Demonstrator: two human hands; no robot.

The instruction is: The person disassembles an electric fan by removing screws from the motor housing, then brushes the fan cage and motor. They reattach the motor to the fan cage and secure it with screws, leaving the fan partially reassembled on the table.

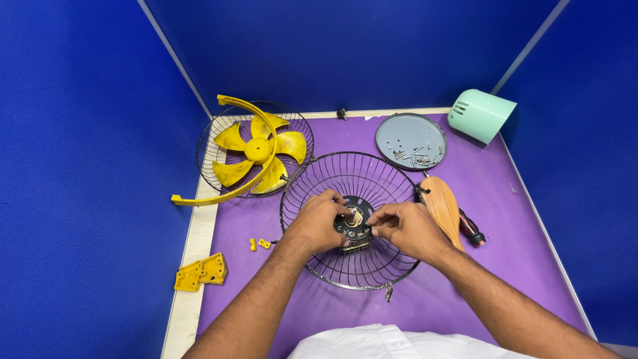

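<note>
While both our hands (364,227) pinch the hub (354,223) of the grille (352,179) | step: working its centre fitting | next, likely: steady fingertip turning.

A yellow fan blade (260,150), grey screw tray (410,141), mint cover (480,116) and screwdriver (470,229) lie about.

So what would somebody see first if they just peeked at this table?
Probably the two hands, left hand and right hand, pinching at the black hub in the middle of the round wire fan guard on the purple mat. Next, the bright yellow fan blade lying at back left.
</note>
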